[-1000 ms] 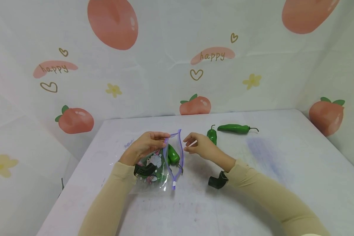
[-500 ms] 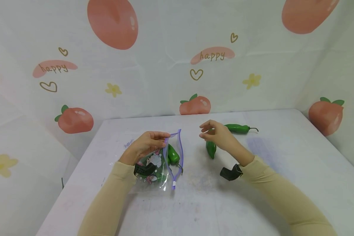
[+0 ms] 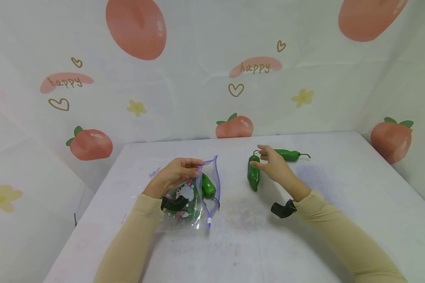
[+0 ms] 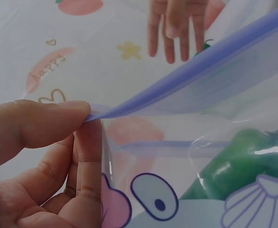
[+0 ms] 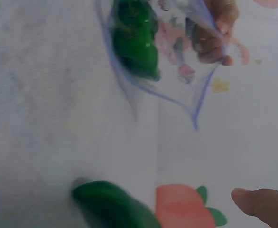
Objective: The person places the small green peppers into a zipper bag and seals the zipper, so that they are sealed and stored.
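loose on the desk (image 3: 233, 243) i count two: the nearer green pepper (image 3: 254, 175), tip toward me, and the farther green pepper (image 3: 289, 155), lying crosswise. one zip bag (image 3: 218, 181) gapes, at least one bagged pepper (image 3: 208, 186) inside; i cannot tell how many. my left hand (image 3: 175, 173) pinches its edge. my right hand (image 3: 275, 167) has thumb and fingers apart, thumb over the nearer green pepper; whether they touch i cannot tell.
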A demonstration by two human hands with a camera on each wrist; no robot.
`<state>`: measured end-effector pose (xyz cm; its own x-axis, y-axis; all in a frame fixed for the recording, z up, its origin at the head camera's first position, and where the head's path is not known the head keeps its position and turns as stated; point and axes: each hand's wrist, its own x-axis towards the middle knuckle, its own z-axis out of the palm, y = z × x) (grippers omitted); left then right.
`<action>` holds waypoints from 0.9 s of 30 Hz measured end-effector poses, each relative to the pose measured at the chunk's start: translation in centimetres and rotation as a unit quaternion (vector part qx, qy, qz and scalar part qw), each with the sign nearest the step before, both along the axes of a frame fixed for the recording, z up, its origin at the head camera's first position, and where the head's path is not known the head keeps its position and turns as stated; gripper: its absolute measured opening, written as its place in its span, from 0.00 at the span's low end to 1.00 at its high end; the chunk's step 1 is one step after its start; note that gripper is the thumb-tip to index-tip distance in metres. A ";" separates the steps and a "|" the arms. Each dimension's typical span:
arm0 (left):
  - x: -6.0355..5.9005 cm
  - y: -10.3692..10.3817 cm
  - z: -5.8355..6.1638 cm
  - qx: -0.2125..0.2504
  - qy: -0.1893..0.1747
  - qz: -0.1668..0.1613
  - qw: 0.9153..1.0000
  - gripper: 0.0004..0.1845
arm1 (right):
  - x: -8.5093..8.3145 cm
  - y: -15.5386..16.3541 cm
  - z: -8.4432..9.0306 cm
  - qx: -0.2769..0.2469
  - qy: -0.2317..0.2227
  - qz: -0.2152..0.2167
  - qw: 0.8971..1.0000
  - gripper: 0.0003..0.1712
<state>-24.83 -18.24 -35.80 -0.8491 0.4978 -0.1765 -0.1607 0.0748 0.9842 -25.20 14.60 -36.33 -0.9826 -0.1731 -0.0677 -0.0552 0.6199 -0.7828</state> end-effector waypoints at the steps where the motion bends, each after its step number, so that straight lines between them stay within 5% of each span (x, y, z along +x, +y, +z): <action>1: 0.0 0.0 0.0 0.002 -0.001 0.000 1.000 0.23 | -0.1 0.0 -0.3 0.006 -0.005 0.000 1.000 0.43; 13: 0.1 0.0 0.1 -0.002 0.006 -0.005 1.000 0.24 | -1.6 -0.2 -3.1 0.044 -0.029 0.012 0.999 0.42; 27: 0.1 -0.1 0.2 -0.007 0.003 0.000 1.000 0.24 | -2.1 -1.1 -3.6 0.107 -0.026 0.041 0.993 0.46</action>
<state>-24.72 -18.31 -35.64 -0.8502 0.4953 -0.1783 -0.1543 0.0892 0.9840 -27.33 13.52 -39.96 -0.9602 -0.2279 -0.1614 -0.0753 0.7677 -0.6364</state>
